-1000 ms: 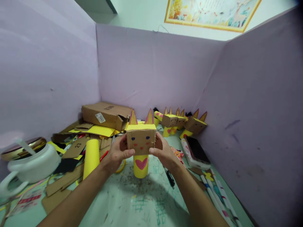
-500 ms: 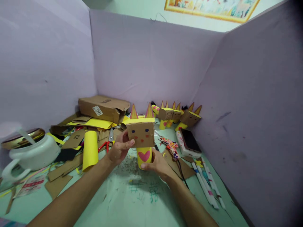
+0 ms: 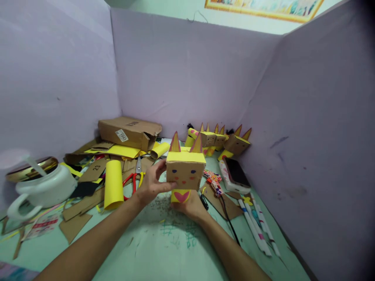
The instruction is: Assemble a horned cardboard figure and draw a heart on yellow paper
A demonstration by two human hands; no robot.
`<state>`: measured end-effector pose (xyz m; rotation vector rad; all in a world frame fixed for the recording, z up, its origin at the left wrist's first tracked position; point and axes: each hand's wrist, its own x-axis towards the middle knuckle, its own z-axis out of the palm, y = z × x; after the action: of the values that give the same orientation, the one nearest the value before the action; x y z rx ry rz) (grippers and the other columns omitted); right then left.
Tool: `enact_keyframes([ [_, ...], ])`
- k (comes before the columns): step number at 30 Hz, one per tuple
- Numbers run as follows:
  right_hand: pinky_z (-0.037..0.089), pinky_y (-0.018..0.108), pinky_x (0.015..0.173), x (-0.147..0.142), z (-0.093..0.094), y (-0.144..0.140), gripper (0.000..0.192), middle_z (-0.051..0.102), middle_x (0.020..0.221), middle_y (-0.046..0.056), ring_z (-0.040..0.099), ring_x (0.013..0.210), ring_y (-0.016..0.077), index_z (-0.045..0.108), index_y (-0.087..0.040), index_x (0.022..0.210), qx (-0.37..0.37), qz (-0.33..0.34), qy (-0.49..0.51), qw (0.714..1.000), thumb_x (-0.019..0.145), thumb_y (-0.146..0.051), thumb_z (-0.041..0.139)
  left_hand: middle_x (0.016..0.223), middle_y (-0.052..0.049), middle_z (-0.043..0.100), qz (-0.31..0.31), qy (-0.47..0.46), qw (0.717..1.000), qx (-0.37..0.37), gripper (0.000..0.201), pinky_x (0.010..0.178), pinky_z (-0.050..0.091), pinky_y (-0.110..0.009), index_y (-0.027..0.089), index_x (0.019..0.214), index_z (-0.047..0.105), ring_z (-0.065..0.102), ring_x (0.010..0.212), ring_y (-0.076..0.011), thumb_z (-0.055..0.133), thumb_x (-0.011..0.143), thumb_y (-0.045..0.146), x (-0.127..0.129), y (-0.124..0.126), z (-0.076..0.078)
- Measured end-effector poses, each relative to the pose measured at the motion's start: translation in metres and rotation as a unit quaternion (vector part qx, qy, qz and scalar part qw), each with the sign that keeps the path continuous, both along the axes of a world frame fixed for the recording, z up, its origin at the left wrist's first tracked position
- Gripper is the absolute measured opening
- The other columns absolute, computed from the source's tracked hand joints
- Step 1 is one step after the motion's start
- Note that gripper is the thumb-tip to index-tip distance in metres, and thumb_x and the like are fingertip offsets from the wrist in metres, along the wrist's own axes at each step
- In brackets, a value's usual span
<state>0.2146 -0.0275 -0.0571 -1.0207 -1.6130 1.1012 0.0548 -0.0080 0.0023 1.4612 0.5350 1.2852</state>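
Observation:
A cardboard animal figure [image 3: 185,171] is held up between both hands at the middle of the view. Its box head has a yellow top, two pointed ears and a drawn face, and a pink heart marks its yellow body. My left hand [image 3: 154,182] grips the head's left side, thumb across the front. Around the lower body is my right hand [image 3: 191,205], its fingers mostly hidden behind. Left of my left hand lie red-and-yellow-handled scissors [image 3: 134,183] and an upright yellow paper tube [image 3: 113,185].
Similar cardboard figures [image 3: 219,140] stand at the back right. A patterned glue gun [image 3: 213,179] with a black cord, a phone [image 3: 237,171] on a white box and several markers [image 3: 254,226] lie rightward. Cardboard scraps, a brown box [image 3: 129,132] and a white mug [image 3: 43,187] occupy the left.
The figure has shifted slightly right and tipped forward, so more of its yellow top shows. My right hand has moved under and behind the body. A yellow tube behind it has come into view.

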Motion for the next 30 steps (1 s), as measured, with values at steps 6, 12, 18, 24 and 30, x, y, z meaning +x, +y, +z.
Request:
enact_keyframes([
  [6, 0.046, 0.027, 0.063, -0.004, -0.007, 0.002, 0.034, 0.067, 0.081, 0.001, 0.057, 0.070, 0.0183, 0.064, -0.018, 0.085, 0.023, -0.042, -0.009, 0.999, 0.051, -0.011, 0.066, 0.117, -0.012, 0.059, 0.058, 0.105, 0.989, 0.086, 0.064, 0.090, 0.041, -0.038, 0.014, 0.117, 0.052, 0.052, 0.109, -0.0313, 0.074, 0.057, 0.019, -0.002, -0.004, 0.005],
  [12, 0.046, 0.028, 0.060, -0.008, -0.013, 0.003, 0.024, 0.066, 0.074, 0.002, 0.057, 0.067, 0.0187, 0.063, -0.017, 0.077, 0.029, -0.072, -0.015, 0.997, 0.053, -0.010, 0.064, 0.115, -0.012, 0.061, 0.102, 0.153, 0.975, 0.122, 0.063, 0.088, 0.042, -0.038, 0.012, 0.117, 0.053, 0.055, 0.104, -0.0300, 0.073, 0.059, 0.023, -0.002, -0.006, 0.006],
  [18, 0.047, 0.029, 0.063, -0.010, -0.014, 0.004, 0.032, 0.067, 0.082, 0.003, 0.058, 0.071, 0.0195, 0.062, -0.017, 0.084, 0.024, -0.081, -0.008, 0.996, 0.053, -0.008, 0.064, 0.114, -0.011, 0.062, 0.102, 0.159, 0.974, 0.128, 0.064, 0.089, 0.042, -0.037, 0.013, 0.118, 0.053, 0.055, 0.103, -0.0292, 0.073, 0.059, 0.022, -0.002, -0.006, 0.005],
  [24, 0.046, 0.026, 0.057, -0.010, -0.011, 0.003, 0.028, 0.065, 0.071, 0.000, 0.057, 0.064, 0.0162, 0.062, -0.016, 0.077, -0.008, -0.060, 0.014, 0.998, 0.051, -0.006, 0.065, 0.108, -0.009, 0.065, 0.070, 0.091, 0.992, 0.053, 0.059, 0.087, 0.042, -0.037, 0.014, 0.110, 0.060, 0.055, 0.102, -0.0297, 0.075, 0.053, 0.014, -0.005, -0.001, 0.003],
  [30, 0.049, 0.033, 0.075, -0.001, 0.000, 0.001, 0.061, 0.067, 0.096, 0.004, 0.062, 0.085, 0.0218, 0.058, -0.019, 0.101, -0.031, -0.012, 0.090, 0.995, 0.044, -0.013, 0.079, 0.102, -0.007, 0.067, 0.069, -0.004, 0.998, 0.002, 0.043, 0.078, 0.048, -0.036, 0.016, 0.104, 0.061, 0.059, 0.094, -0.0272, 0.069, 0.062, 0.023, -0.011, 0.014, 0.006],
])
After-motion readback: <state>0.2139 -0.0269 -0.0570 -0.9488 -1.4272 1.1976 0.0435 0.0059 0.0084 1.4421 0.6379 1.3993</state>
